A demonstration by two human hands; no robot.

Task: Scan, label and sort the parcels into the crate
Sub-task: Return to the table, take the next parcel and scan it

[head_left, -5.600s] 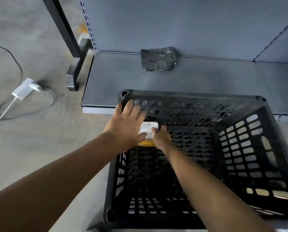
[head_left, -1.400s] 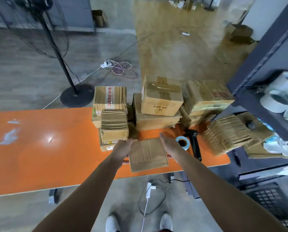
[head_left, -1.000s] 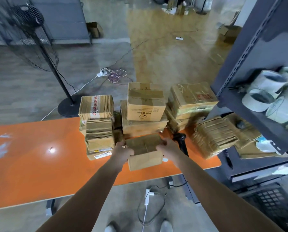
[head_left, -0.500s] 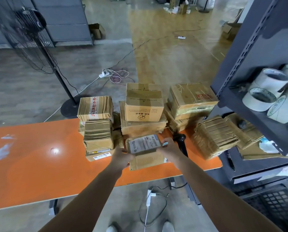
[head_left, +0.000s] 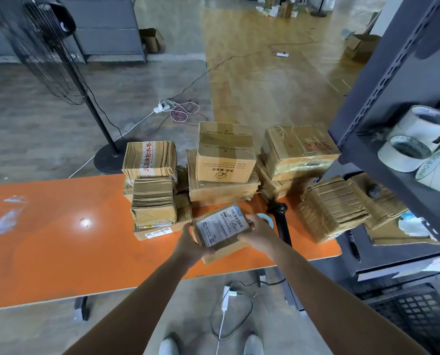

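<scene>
Cardboard parcel (head_left: 221, 230), flat, glossy-labelled, gripped by both hands.

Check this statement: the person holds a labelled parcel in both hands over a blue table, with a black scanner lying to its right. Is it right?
The table is orange, not blue; the head view shows it. Left hand and right hand do hold the labelled parcel over it, the black scanner lying to its right.

One left hand (head_left: 190, 248), one right hand (head_left: 258, 231), one held parcel (head_left: 221, 226), one scanner (head_left: 281, 224), one crate (head_left: 413, 311), one fan (head_left: 57, 20).
</scene>
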